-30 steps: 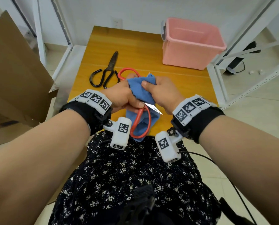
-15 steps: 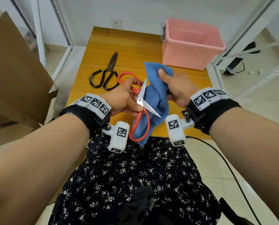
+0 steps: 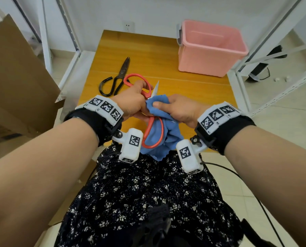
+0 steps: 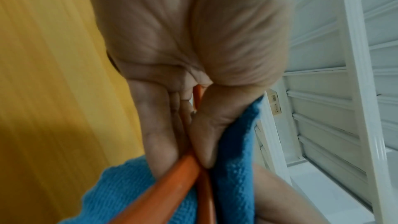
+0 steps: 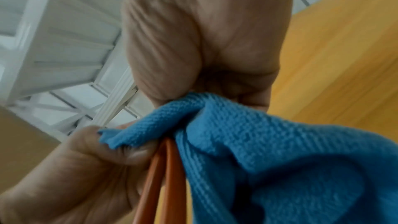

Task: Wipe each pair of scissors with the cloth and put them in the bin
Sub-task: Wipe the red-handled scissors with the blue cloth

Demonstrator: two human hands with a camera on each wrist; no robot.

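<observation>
Being gripped near the pivot by the left hand (image 3: 130, 106), the stiff, sharp red scissors (image 3: 153, 129) are being rubbed with the soft cloth (image 3: 159, 107) pinched by the right hand (image 3: 181, 110).

The cloth (image 5: 280, 151) was blue, matt, waffle-woven fabric. The red scissors (image 3: 153, 129) had smooth glossy handles and a bright metal blade. The black scissors (image 3: 119, 77) looked dull dark metal. The bin (image 3: 209, 56) was smooth pink plastic; the table (image 3: 148, 50) was satiny wood.
</observation>
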